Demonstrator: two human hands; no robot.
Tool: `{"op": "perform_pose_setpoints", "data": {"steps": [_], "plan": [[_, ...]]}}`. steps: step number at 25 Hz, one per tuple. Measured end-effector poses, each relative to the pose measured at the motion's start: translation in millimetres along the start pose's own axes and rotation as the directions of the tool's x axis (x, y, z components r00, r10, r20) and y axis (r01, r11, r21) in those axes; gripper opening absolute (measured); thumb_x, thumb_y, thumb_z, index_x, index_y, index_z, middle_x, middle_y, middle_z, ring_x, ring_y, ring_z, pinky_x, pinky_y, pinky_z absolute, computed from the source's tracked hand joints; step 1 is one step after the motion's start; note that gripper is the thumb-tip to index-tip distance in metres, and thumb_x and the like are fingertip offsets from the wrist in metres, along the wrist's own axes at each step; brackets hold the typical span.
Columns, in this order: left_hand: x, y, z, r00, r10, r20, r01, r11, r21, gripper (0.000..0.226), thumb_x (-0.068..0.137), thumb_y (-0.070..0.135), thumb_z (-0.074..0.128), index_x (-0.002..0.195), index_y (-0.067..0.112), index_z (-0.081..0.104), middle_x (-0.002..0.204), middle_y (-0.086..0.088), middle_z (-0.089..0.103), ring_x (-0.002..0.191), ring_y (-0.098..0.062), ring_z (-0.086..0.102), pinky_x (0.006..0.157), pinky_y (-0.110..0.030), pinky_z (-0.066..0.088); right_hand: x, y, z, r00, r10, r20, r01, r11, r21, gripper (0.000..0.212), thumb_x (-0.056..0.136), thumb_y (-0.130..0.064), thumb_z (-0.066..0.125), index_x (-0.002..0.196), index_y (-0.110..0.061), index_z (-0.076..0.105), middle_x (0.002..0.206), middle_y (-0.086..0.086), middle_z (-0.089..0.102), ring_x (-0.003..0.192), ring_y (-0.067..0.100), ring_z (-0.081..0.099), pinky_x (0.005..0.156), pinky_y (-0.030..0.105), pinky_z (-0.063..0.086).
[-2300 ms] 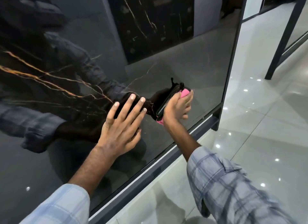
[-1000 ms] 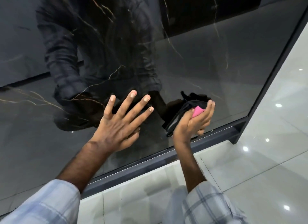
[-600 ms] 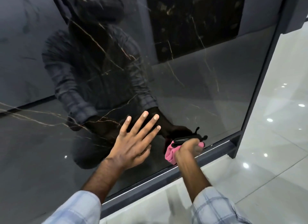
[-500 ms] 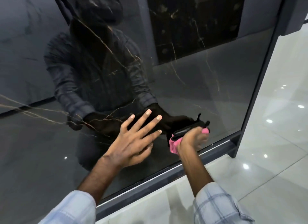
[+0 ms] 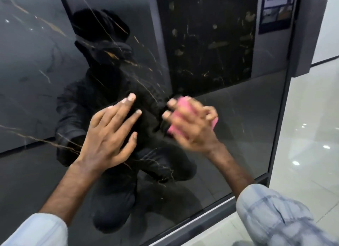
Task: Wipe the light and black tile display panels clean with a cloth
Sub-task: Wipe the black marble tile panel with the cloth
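My left hand (image 5: 110, 135) lies flat against the black tile panel (image 5: 238, 126), fingers straight and spread, the tips pressed to its glossy face. My right hand (image 5: 194, 124) is just to the right of it, near but not touching it, with the fingers curled round a bunched pink cloth (image 5: 180, 115). The cloth shows between my fingers and pokes out at the right side of my fist. It sits up against the panel's middle, level with my left fingertips. That hand and the cloth are smeared by blur, so I cannot tell whether the cloth is touching the surface or is held just off it. A dark shape left of the cloth may be its mirror image or part of it; I cannot tell which.

Both forearms are bare up to rolled pale checked sleeves, the left sleeve (image 5: 34, 231) cut off by the near left corner and the right sleeve (image 5: 275, 214) by the bottom edge.

The panel stands upright and fills most of the view, black with thin gold veins (image 5: 36, 139) running across its left part. Its shine mirrors my crouched figure (image 5: 113, 172) behind my hands and a dark speckled slab (image 5: 207, 44) farther off. A dark frame (image 5: 201, 218) runs along the panel's bottom and up its right side. To the right lies a pale polished floor (image 5: 311, 154) dotted with bright light spots.
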State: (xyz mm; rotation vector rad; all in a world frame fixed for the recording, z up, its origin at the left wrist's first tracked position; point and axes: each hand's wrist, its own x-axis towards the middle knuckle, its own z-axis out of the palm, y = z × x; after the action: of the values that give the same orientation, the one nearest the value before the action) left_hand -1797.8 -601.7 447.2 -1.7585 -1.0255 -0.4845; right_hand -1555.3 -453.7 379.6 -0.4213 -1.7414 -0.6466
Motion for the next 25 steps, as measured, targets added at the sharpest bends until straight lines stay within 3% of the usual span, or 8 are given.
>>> {"op": "perform_pose_setpoints", "data": {"steps": [4,5,9,12,14,18,22,25], "plan": [[-1.3,7.6,5.5,1.000,-0.020,0.012,0.019,0.998,0.063,0.054,0.097,0.037,0.059,0.147,0.015,0.059,0.166,-0.008,0.037,0.154,-0.029,0.036,0.118,-0.048,0.032,44.8,48.0,-7.2,-0.002,0.975,-0.223,-0.927,0.082,0.365,0.077,0.089,-0.060,0.033,0.159,-0.027,0.034,0.165,-0.007,0.034,0.145,0.026,0.033,0.115,0.058,0.026],[0.3,10.1,6.0,1.000,-0.023,-0.007,0.023,0.999,0.031,0.050,0.097,0.035,0.060,0.143,0.015,0.063,0.165,-0.009,0.040,0.152,-0.029,0.039,0.116,-0.048,0.034,54.9,35.7,-5.4,-0.032,0.977,-0.213,-0.954,0.033,0.296,0.080,0.088,-0.059,0.027,0.161,-0.026,0.031,0.167,-0.008,0.029,0.147,0.025,0.031,0.114,0.058,0.024],[21.0,-1.5,-10.6,0.979,-0.130,-0.157,0.097,0.974,-0.206,0.040,0.099,0.027,0.058,0.129,0.006,0.072,0.158,-0.021,0.046,0.136,-0.032,0.056,0.105,-0.046,0.040,70.8,-36.1,2.4,0.959,0.283,-0.008,-0.279,0.941,-0.192,0.073,0.089,-0.038,0.048,0.159,-0.023,0.034,0.168,-0.005,0.028,0.150,0.031,0.033,0.100,0.050,0.026],[49.1,-35.8,-30.9,0.951,-0.210,-0.226,0.186,0.975,-0.124,0.045,0.099,0.028,0.056,0.136,0.004,0.066,0.162,-0.023,0.038,0.133,-0.035,0.057,0.102,-0.051,0.039,89.7,7.9,-12.0,0.942,-0.308,0.136,0.328,0.929,-0.168,0.068,0.088,-0.035,0.055,0.155,-0.029,0.045,0.162,-0.007,0.039,0.148,0.026,0.040,0.094,0.054,0.033],[61.5,-51.3,-33.9,0.954,-0.174,-0.245,0.194,0.979,0.063,0.049,0.099,0.033,0.055,0.142,0.009,0.063,0.165,-0.018,0.035,0.140,-0.034,0.051,0.103,-0.052,0.034,116.6,51.3,-21.1,0.988,0.135,-0.079,-0.145,0.978,-0.149,0.067,0.089,-0.040,0.057,0.154,-0.028,0.046,0.160,-0.006,0.043,0.144,0.026,0.044,0.098,0.053,0.037],[62.8,-45.3,-23.4,0.972,-0.150,-0.180,0.195,0.943,0.271,0.062,0.097,0.046,0.055,0.151,0.016,0.054,0.168,-0.003,0.034,0.154,-0.027,0.035,0.116,-0.050,0.026,180.5,61.0,-26.0,0.240,0.938,-0.250,-0.910,0.307,0.279,0.079,0.088,-0.057,0.027,0.161,-0.027,0.031,0.168,-0.011,0.025,0.146,0.023,0.032,0.113,0.055,0.027],[61.2,-45.8,-22.5,0.971,-0.156,-0.178,0.202,0.939,0.278,0.063,0.096,0.045,0.056,0.151,0.015,0.055,0.168,-0.002,0.035,0.155,-0.025,0.032,0.118,-0.049,0.025,191.2,-4.6,-15.5,0.979,0.162,-0.122,-0.180,0.971,-0.155,0.076,0.086,-0.037,0.056,0.158,-0.022,0.039,0.166,-0.004,0.032,0.147,0.030,0.037,0.097,0.048,0.030],[62.5,-45.0,-26.2,0.971,-0.161,-0.178,0.200,0.953,0.228,0.060,0.093,0.042,0.059,0.146,0.015,0.061,0.166,-0.003,0.038,0.154,-0.025,0.035,0.117,-0.049,0.026,205.6,20.1,-19.9,0.921,-0.390,-0.002,0.384,0.907,-0.172,0.067,0.085,-0.035,0.062,0.150,-0.023,0.053,0.160,-0.004,0.044,0.143,0.026,0.046,0.093,0.049,0.035]]}}
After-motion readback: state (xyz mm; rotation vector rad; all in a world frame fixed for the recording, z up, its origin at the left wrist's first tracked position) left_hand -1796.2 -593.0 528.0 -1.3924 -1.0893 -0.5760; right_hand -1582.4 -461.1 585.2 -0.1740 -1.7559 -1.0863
